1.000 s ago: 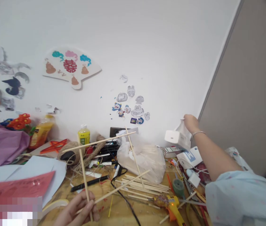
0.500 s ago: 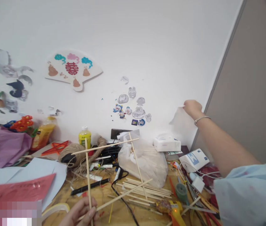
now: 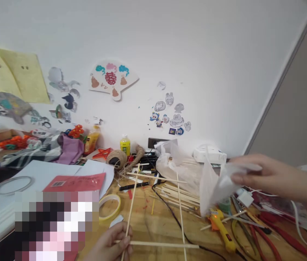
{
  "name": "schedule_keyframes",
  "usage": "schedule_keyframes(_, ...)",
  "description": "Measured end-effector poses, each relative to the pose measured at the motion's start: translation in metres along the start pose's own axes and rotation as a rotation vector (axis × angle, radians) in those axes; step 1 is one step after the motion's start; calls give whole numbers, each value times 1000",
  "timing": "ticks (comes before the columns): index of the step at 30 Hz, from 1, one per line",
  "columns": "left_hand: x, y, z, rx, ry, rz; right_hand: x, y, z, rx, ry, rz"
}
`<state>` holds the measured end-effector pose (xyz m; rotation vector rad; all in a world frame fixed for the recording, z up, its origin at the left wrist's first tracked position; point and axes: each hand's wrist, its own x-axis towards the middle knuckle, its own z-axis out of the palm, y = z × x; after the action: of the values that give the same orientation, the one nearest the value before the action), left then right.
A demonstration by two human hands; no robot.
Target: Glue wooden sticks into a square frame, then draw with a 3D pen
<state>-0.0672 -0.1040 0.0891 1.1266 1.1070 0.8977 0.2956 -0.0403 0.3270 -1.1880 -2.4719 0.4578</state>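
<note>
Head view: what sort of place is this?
Probably a home craft desk: left hand pinches a stick frame, a yellow glue gun and twine ball lie on the table, paper cut-outs dot the wall.

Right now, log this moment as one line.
left hand: holds stick frame | right hand: holds white tissue above desk | glue gun: lying on desk

Right hand (image 3: 262, 177) with tissue (image 3: 213, 185) and stick frame (image 3: 164, 245) both lower now.
</note>
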Motion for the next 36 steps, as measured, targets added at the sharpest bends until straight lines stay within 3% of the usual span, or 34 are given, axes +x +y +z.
schedule_keyframes(3, -8, -12, 3, -7, 8, 11, 10, -24, 33, 164, -460, -89)
schedule_keyframes(4, -11, -12, 5, -11, 10, 13, 21, -29, 48, 175, -549, -140)
schedule_keyframes(6, -16, -6, 13, -15, -1, 15, 48, -34, 84, 134, -582, -269)
schedule_keyframes(9, -23, 8, 26, -24, -6, 26, 86, -30, 136, 63, -438, -407)
schedule_keyframes(12, -29, 16, 33, -20, 24, 5, 102, -25, 166, 19, -328, -442)
schedule_keyframes(15, -30, 19, 33, -20, 31, 14, 102, -29, 170, -28, -276, -494)
schedule_keyframes(19, -29, 15, 30, -23, -21, 51, 99, -33, 159, -123, -249, -557)
schedule_keyframes(25, -33, -4, 20, -24, -85, 5, 104, -16, 159, -99, -178, -490)
schedule_keyframes(28, -40, -3, 12, -27, -131, -120, 102, -4, 181, -45, -245, -450)
schedule_keyframes(32, -46, 2, 1, 77, -174, -250, 92, 7, 224, 9, -349, -420)
schedule_keyframes(36, -48, 1, -7, 298, -170, -291, 84, 9, 259, 33, -301, -370)
